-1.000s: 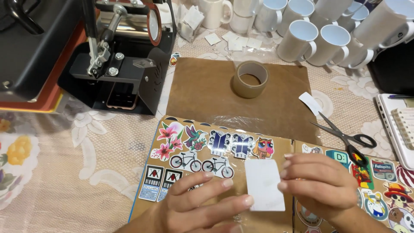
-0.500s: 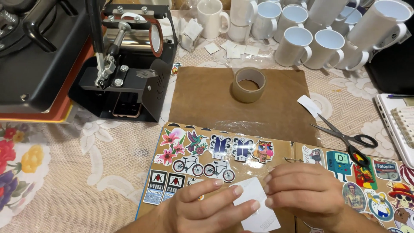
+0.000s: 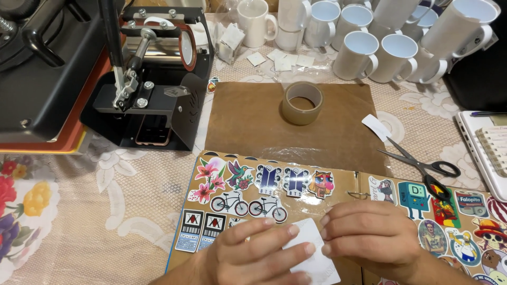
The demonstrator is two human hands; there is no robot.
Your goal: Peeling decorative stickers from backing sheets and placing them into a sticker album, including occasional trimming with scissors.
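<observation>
My left hand (image 3: 259, 253) and my right hand (image 3: 369, 235) meet at the bottom middle of the view. Together they hold a small white rectangular paper (image 3: 314, 256), fingertips pinched on its upper edge. The paper lies over a brown open album (image 3: 274, 182) covered with colourful stickers: flowers, a hummingbird, bicycles and cartoon figures. Part of the paper is hidden under my fingers.
A roll of brown tape (image 3: 301, 102) stands on a brown sheet (image 3: 248, 121). Black-handled scissors (image 3: 422, 166) lie at the right beside a white paper strip (image 3: 376, 127). A black mug press (image 3: 153, 79) sits at the left. Several white mugs (image 3: 364, 53) crowd the back. A white notebook (image 3: 488, 150) lies far right.
The view has tilted up, so my hands and the white paper sit lower in it. My fingers have closed in over the paper, which is now more tilted and more covered.
</observation>
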